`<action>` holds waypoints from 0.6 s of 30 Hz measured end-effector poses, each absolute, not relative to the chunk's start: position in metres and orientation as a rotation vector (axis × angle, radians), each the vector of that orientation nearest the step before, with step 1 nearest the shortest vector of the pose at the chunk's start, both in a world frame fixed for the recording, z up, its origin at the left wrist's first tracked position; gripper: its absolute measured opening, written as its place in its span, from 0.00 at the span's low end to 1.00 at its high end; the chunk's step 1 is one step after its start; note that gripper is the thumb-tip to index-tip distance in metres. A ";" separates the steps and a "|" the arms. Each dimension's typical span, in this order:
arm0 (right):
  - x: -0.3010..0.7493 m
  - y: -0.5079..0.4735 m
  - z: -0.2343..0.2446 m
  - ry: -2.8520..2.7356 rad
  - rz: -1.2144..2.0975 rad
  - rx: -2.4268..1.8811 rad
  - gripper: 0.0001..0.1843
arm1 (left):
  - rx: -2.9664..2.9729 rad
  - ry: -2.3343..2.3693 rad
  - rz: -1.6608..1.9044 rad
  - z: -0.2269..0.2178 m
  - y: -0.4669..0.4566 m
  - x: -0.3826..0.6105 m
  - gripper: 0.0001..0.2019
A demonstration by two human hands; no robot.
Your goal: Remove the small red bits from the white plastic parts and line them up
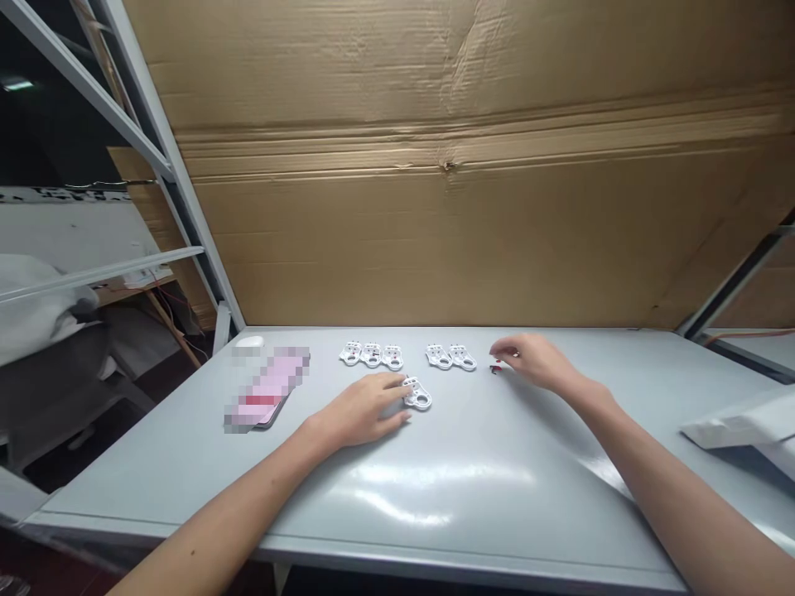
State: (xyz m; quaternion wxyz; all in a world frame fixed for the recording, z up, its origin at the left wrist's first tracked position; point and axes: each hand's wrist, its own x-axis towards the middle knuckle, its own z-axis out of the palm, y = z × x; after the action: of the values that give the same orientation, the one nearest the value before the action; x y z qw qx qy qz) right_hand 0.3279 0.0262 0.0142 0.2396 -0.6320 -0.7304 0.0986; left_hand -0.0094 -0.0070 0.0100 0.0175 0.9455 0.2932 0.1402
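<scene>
My left hand (373, 407) rests low over the table with its fingertips on the near end of a white plastic part (422, 399), a flat piece with a round ring at one end. The fingers cover some of that part. To the right, my right hand (527, 358) has thumb and fingertips drawn together in a pinch just above small red and black pieces (495, 369). What lies between those fingertips is too small to make out. Behind the hands lie more white ring-ended parts: a row of three (371, 356) and a pair (450, 358), some with small red or dark spots.
A pink, partly blurred flat object (273, 385) lies at the left, with a small white object (250, 342) behind it. White wrapping (745, 422) sits on the right side of the grey table (472, 513). A cardboard wall (465, 248) and metal frame posts (177, 174) bound the table.
</scene>
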 end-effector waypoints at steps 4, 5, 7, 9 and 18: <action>0.313 0.024 0.017 -1.791 0.521 -1.569 0.10 | 2.929 0.904 0.473 0.008 -0.006 -0.010 0.14; 0.306 0.022 0.018 -1.727 0.617 -1.517 0.11 | 2.926 0.903 0.483 0.008 -0.006 -0.010 0.14; 0.288 0.018 0.018 -1.634 0.887 -1.363 0.14 | 2.924 0.897 0.487 0.008 -0.006 -0.011 0.15; 0.272 0.015 0.015 -1.569 1.134 -1.189 0.16 | 2.926 0.888 0.482 0.008 -0.005 -0.011 0.15; 0.249 0.005 -0.002 -1.205 1.670 -0.995 0.13 | 2.931 0.880 0.445 0.012 -0.007 -0.010 0.16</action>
State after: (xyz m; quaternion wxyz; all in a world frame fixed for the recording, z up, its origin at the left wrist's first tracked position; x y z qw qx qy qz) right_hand 0.2489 0.0053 -0.0022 0.4143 -0.3958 -0.4797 0.6645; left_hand -0.0100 -0.0068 0.0121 0.0244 0.9475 0.2843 0.1440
